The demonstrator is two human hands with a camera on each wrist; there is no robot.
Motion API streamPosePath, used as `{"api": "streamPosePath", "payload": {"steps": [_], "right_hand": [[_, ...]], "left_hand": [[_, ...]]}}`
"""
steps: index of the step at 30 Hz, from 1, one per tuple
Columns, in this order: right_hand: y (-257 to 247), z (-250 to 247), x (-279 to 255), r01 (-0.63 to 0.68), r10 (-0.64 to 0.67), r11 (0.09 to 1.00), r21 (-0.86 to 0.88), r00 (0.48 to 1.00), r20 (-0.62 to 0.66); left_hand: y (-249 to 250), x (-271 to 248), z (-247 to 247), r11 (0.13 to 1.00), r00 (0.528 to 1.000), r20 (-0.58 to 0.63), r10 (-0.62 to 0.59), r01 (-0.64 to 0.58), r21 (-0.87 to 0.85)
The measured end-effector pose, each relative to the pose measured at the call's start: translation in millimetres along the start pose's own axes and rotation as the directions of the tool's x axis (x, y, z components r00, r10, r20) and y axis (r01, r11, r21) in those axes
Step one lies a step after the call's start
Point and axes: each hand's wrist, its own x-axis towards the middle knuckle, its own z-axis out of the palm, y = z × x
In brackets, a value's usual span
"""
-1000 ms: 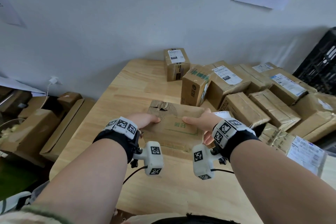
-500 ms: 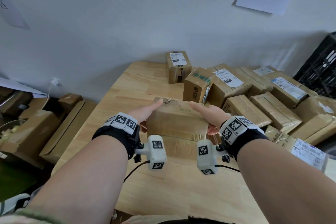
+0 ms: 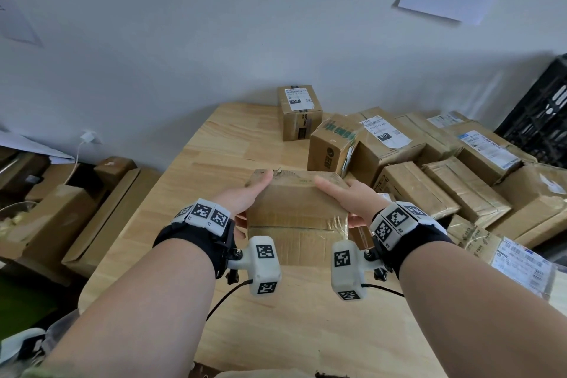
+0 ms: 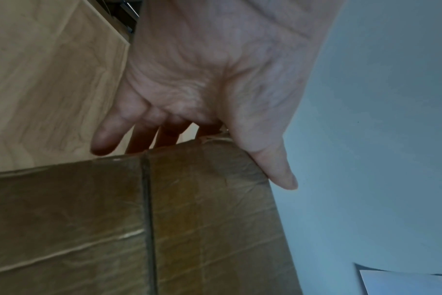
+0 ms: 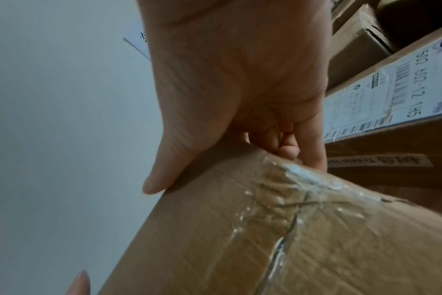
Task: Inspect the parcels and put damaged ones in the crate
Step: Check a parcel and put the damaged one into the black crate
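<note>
I hold a flat brown cardboard parcel (image 3: 294, 202) above the wooden table (image 3: 233, 150), one hand at each end. My left hand (image 3: 245, 196) grips its left end, thumb on top and fingers underneath (image 4: 104, 137). My right hand (image 3: 346, 196) grips the right end the same way, the thumb (image 5: 164, 171) on the upper face. The parcel's far top edge is torn and ragged (image 3: 282, 173). Clear tape (image 5: 303, 191) wrinkles over its near corner. A black crate (image 3: 543, 120) stands at the far right edge.
Several taped cardboard parcels (image 3: 429, 169) with white labels crowd the right half of the table. One small box (image 3: 299, 110) stands alone by the wall. More cartons (image 3: 55, 212) sit on the floor to the left. Papers hang on the wall.
Both hands have tipped the parcel, so its printed face has turned away and a plain taped side faces me. It has risen slightly from the table.
</note>
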Motion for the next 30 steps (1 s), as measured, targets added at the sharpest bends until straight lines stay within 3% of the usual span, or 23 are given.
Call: {"api": "streamPosePath", "payload": {"steps": [6,15,21,30], "right_hand": [[11.5,1.4,10.2,0.027,-0.026,0.999,-0.024,0.998,0.051],[6.7,5.6,12.8,-0.006,0.004,0.985,-0.172,1.000,-0.015],[19.6,14.6,18.4,-0.079,0.113,0.949,-0.304,0.989,0.097],[14.9,20.2,22.8,-0.122,0.154,0.913,-0.390,0.987,0.052]], "left_hand": [[-0.2,8.6,0.4,0.990,0.998,-0.016,0.054,-0.056,-0.129],[-5.1,13.9,0.3,0.993,0.991,-0.062,0.119,-0.120,-0.013],[-18.4,11.7,11.4,0.996,0.999,0.023,0.029,-0.031,0.086],[-15.8,21.3,19.9,0.985,0.997,-0.076,-0.027,0.039,0.165]]}}
